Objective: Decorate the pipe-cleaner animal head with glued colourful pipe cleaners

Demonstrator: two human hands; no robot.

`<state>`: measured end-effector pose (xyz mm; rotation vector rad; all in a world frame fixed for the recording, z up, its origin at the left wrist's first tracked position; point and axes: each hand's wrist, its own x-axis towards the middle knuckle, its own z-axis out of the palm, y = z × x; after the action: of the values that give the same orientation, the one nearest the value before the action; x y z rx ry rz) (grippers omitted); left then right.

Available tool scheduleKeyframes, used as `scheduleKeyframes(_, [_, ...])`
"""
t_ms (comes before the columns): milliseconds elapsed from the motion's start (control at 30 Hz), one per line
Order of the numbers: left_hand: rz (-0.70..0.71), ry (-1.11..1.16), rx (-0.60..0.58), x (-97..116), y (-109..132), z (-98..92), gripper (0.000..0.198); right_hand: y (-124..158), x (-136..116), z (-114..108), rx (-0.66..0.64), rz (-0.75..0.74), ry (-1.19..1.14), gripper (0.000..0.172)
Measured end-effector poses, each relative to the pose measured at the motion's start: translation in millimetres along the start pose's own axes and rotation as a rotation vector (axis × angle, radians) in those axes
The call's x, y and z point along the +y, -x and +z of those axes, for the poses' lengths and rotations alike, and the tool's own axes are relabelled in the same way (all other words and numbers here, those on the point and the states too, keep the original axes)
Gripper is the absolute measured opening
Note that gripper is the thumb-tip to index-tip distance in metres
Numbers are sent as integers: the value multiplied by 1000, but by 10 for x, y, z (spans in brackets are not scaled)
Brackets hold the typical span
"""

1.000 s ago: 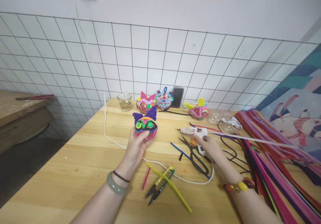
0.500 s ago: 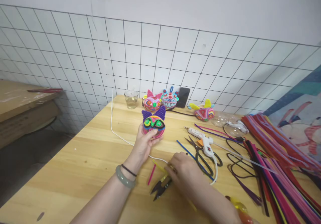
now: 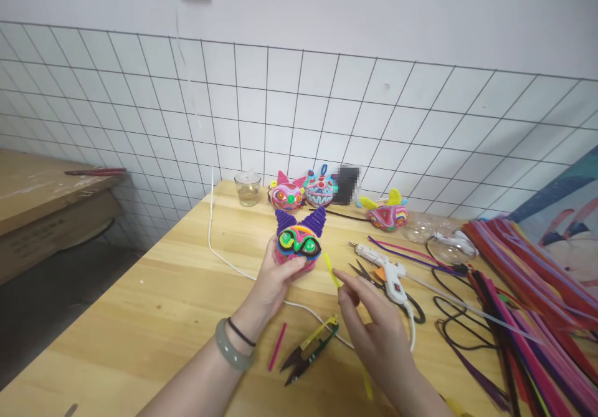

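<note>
My left hand point(image 3: 279, 275) is closed around a colourful cat-faced ornament point(image 3: 299, 241) with purple ears and green eyes, its thumb across the lower front. To the right, my right hand point(image 3: 371, 317) pinches a short yellow pipe cleaner point(image 3: 332, 270) between thumb and fingers, its tip beside the ornament but apart from it. Below, thread snips point(image 3: 309, 349) with yellow and dark green handles lie on the wooden table point(image 3: 154, 317). A short magenta pipe cleaner point(image 3: 277, 346) rests left of them. Partly behind my right hand are black-handled scissors point(image 3: 365, 272).
A white hot glue gun point(image 3: 384, 270) lies right of my hand, its cord running underneath. Finished ornaments point(image 3: 286, 196) and a glass cup point(image 3: 247, 190) stand at the back. Clear plastic balls point(image 3: 451, 245) and pipe cleaner bundles point(image 3: 527, 267) occupy the right side.
My right hand has risen from beside the snips with the yellow pipe cleaner, moving it near the ornament. The snips are now uncovered. My left hand still holds the ornament.
</note>
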<state>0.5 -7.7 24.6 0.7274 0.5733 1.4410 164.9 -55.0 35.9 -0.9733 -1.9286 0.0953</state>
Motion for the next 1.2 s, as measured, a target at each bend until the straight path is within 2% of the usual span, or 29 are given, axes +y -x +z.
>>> scheduleKeyframes(67, [-7, -10, -32, -22, 17, 7, 52, -10, -28, -23, -12, -44, 11, 33])
scheduleKeyframes(200, [-27, -20, -95, -74, 46, 7, 44, 22, -15, -39, -118, -94, 10, 42])
scheduleKeyframes(300, [-46, -33, -111, -103, 62, 9, 38, 38, -2, -28, -154, -145, 24, 43])
scheduleKeyframes(700, [-75, -73, -70, -61, 81, 78, 42, 11, -20, -34, -78, -197, 132, 27])
scheduleKeyframes(1067, [-97, -102, -29, -83, 80, 74, 43, 21, 15, -39, -92, -193, 186, 28])
scheduleKeyframes(1200, [-108, -102, -59, -99, 73, 67, 40, 8, 21, -39, -79, -232, 229, 28])
